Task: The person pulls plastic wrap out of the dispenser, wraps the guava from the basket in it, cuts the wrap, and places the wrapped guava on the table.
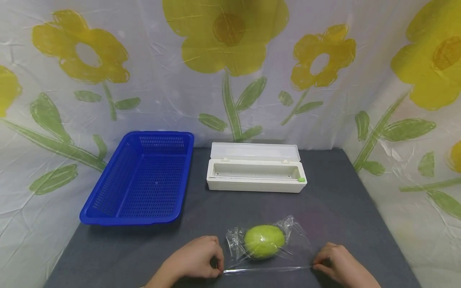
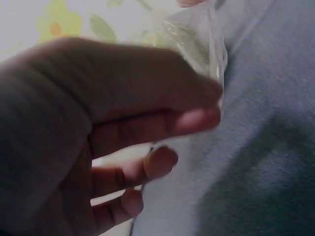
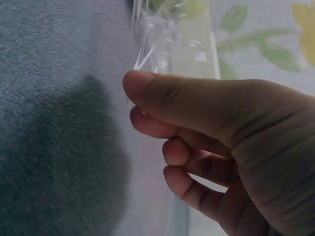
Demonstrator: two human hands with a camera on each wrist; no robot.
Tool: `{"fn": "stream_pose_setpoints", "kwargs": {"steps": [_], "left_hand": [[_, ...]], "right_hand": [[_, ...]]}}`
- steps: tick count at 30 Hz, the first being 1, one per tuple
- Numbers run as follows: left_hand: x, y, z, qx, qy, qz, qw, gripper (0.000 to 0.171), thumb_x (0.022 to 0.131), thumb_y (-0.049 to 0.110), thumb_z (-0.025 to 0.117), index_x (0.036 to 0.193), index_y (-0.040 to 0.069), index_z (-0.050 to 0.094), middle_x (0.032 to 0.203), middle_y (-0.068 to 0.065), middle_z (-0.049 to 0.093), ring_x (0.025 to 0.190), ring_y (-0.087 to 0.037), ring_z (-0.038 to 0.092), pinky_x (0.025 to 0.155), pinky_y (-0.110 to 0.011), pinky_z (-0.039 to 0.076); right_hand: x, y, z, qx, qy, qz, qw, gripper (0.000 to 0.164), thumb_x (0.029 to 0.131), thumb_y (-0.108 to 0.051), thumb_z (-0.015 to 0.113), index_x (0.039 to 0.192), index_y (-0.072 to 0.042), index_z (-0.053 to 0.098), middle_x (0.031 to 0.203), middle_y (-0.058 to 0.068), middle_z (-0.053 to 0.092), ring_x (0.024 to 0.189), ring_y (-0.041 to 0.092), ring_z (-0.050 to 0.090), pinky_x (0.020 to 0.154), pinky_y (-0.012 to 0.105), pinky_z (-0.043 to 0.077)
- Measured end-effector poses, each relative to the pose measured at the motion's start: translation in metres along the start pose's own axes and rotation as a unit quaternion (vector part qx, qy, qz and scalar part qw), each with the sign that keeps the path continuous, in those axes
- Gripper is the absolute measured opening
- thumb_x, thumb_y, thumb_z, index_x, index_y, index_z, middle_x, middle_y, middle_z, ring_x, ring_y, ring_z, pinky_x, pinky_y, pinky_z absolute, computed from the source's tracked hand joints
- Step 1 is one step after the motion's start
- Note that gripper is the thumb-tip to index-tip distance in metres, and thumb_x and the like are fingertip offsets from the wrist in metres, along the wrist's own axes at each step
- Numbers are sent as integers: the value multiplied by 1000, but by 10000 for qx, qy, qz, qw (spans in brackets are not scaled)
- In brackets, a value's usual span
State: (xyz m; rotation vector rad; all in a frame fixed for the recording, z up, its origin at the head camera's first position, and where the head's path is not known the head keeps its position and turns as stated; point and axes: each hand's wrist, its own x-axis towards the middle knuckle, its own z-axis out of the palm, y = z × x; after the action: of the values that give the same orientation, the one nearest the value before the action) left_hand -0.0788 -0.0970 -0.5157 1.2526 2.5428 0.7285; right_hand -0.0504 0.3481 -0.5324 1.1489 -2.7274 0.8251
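Observation:
A green, oval fruit or vegetable [image 1: 264, 241] lies near the front of the table, with clear plastic wrap [image 1: 299, 252] bunched around its two ends. Its exact kind is hard to tell. At the near left corner of the wrap, my left hand [image 1: 201, 257] pinches the edge between thumb and index finger. My right hand [image 1: 338, 264] pinches the near right corner in the same way. Between the two hands the near edge runs taut and nearly straight. Both wrist views show the film at the fingertips, the other fingers loosely curled.
Behind the fruit stands a white wrap dispenser box [image 1: 257, 186], its lid [image 1: 255, 152] up and a green slider at its right end. On the left is a blue perforated basket [image 1: 133, 221]. A flower-printed curtain [image 1: 158, 100] hangs around the dark grey table [image 1: 345, 208].

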Motion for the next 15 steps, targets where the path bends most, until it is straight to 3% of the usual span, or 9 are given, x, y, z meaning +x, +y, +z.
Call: {"fn": "stream_pose_setpoints", "kwargs": {"steps": [5, 11, 15], "left_hand": [[6, -8, 9, 209, 41, -359, 9991, 23, 70, 13, 87, 66, 32, 75, 69, 28, 56, 72, 5, 47, 68, -16, 43], [11, -14, 12, 12, 257, -807, 9964, 25, 70, 6, 81, 61, 28, 74, 60, 26, 53, 66, 2, 43, 64, -17, 40], [13, -16, 16, 245, 674, -1069, 9917, 26, 67, 4, 77, 58, 27, 70, 59, 23, 52, 63, 0, 44, 62, -20, 42]], "right_hand": [[7, 6, 12, -170, -27, -35, 9998, 22, 70, -3, 92, 73, -19, 77, 73, -16, 70, 70, -3, 55, 60, 18, 41], [17, 2, 13, -102, -477, 961, 9942, 16, 76, -7, 91, 73, -17, 78, 72, -18, 67, 69, -6, 53, 58, 23, 48], [24, -3, 15, -271, -337, 1203, 9918, 20, 78, -10, 91, 72, -21, 75, 71, -21, 63, 68, -7, 50, 57, 25, 47]]}}
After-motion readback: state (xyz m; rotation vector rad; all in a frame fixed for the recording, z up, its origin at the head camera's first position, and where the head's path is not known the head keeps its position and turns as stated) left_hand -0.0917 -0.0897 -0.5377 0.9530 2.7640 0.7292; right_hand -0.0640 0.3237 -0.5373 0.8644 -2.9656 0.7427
